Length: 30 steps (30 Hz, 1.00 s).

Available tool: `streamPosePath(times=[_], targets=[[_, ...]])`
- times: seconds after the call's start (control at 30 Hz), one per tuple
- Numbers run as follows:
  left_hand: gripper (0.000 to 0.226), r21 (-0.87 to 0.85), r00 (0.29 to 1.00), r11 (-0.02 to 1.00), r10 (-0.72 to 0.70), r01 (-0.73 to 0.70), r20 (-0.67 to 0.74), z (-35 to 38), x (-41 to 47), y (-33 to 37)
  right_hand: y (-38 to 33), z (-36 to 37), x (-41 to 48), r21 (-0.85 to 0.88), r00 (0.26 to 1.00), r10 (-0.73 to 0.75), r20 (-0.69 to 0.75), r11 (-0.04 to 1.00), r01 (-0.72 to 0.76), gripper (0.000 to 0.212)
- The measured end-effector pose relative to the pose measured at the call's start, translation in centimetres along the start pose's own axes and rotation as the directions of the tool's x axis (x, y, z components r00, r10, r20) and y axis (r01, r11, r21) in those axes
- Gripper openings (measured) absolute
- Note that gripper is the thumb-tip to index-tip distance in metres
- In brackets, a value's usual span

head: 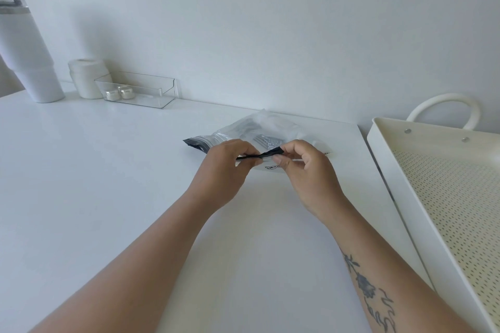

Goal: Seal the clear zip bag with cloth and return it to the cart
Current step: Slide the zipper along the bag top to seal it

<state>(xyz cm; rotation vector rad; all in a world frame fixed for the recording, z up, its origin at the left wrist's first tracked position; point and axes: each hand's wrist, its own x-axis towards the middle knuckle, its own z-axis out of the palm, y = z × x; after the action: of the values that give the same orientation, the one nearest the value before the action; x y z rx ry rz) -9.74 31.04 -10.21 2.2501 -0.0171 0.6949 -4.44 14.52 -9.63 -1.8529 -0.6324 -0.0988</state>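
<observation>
A clear zip bag (259,127) with a black zip strip lies on the white table (108,197), with pale and grey cloth showing inside. My left hand (227,167) and my right hand (303,167) both pinch the black zip strip at the bag's near edge, thumbs and fingertips close together at its middle. The strip's left end (193,142) sticks out past my left hand. The cream cart (443,186), with a perforated tray floor and a looped handle, stands at the right beside the table.
A white tumbler (24,54) stands at the far left. A white jar (86,76) and a clear plastic tray (140,92) holding two small silver-lidded pots sit along the back wall. The table's right edge runs next to the cart's rim.
</observation>
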Motion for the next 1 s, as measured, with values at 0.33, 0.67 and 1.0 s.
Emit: streamPosePath(times=[0.33, 0.67, 1.0], targets=[[0.008, 0.004, 0.997, 0.997, 0.073, -0.073, -0.007, 0.2, 0.0, 0.4, 0.2, -0.1, 0.0, 0.149, 1.000, 0.020, -0.004, 0.989, -0.020, 0.009], [0.004, 0.041, 0.999, 0.998, 0.052, -0.052, 0.002, -0.6, 0.2, -0.1, 0.2, -0.6, 0.2, 0.133, 0.995, 0.089, -0.044, 0.988, -0.083, 0.004], [0.005, 0.107, 0.995, 0.989, 0.096, -0.098, 0.022, -0.2, 0.1, 0.4, -0.9, -0.2, 0.5, -0.292, 0.993, -0.114, 0.040, 0.949, 0.121, 0.006]])
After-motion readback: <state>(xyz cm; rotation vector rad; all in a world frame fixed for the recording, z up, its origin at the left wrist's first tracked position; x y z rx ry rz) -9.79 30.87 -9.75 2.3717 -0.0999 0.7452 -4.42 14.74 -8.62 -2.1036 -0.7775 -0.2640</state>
